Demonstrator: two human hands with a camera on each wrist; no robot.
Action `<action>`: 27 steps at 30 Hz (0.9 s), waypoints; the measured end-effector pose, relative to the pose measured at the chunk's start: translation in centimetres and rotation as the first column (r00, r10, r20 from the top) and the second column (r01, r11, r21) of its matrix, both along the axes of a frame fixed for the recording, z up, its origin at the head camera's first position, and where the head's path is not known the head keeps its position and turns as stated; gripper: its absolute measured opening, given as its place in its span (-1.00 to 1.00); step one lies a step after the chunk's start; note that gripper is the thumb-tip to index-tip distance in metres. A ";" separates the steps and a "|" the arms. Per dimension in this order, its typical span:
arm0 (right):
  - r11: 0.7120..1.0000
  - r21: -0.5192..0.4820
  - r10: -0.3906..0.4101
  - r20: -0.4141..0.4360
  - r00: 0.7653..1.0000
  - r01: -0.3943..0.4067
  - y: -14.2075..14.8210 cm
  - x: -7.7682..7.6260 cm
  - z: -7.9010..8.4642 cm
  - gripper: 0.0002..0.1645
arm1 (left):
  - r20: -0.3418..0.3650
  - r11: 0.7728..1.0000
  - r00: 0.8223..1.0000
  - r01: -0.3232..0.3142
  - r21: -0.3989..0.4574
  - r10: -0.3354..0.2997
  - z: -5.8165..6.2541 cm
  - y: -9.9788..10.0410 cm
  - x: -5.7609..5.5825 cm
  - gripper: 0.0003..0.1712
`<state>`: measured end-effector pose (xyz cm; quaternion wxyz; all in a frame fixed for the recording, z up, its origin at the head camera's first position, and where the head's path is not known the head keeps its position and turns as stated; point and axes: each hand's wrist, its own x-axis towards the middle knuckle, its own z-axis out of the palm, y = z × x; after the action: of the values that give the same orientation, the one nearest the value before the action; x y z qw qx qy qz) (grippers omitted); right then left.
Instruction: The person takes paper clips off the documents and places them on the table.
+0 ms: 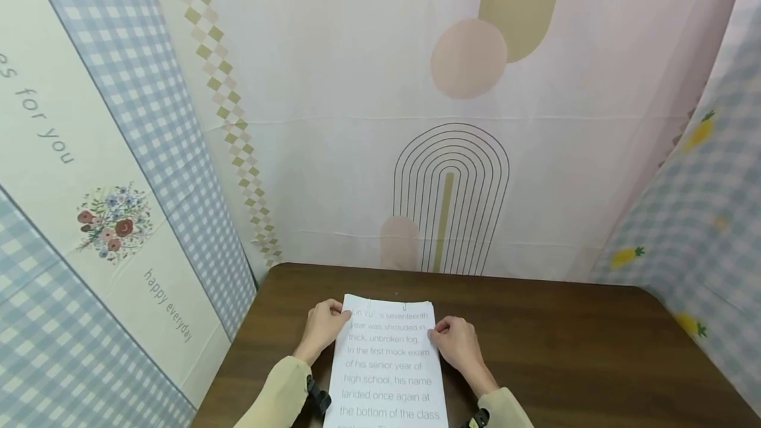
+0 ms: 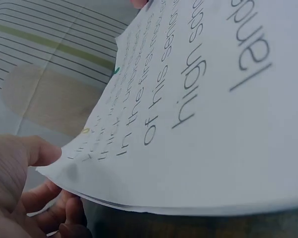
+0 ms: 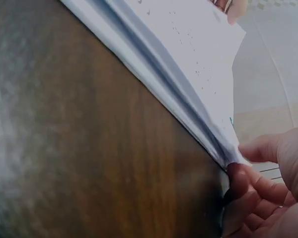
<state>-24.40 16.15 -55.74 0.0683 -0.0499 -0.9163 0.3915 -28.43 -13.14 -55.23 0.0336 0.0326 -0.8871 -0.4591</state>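
Note:
A stack of white printed sheets lies lengthwise before me, large lines of English text facing up. My left hand pinches its upper left edge, thumb on top and fingers beneath, as the left wrist view shows. On the opposite edge, my right hand pinches the sheets near the upper right corner. In the right wrist view the layers of paper fan slightly apart along that side. A green paper clip and a yellow paper clip sit on the top edge.
The dark brown wooden table extends to both sides of the sheets. A patterned cloth hangs behind its far edge. Blue checked cloths hang at the left and right.

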 end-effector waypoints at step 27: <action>0.965 -0.255 -0.063 -0.005 0.998 0.059 1.4 0.4 0.1 -0.55 | 0.143 0.841 0.954 0.155 0.519 -0.264 0.2 -1.0 4.0 -0.45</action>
<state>-23.96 17.57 -55.59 0.0793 -0.0839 -0.8559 0.5041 -24.47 -14.17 -54.99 -0.1199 -0.0096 -0.7338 -0.6687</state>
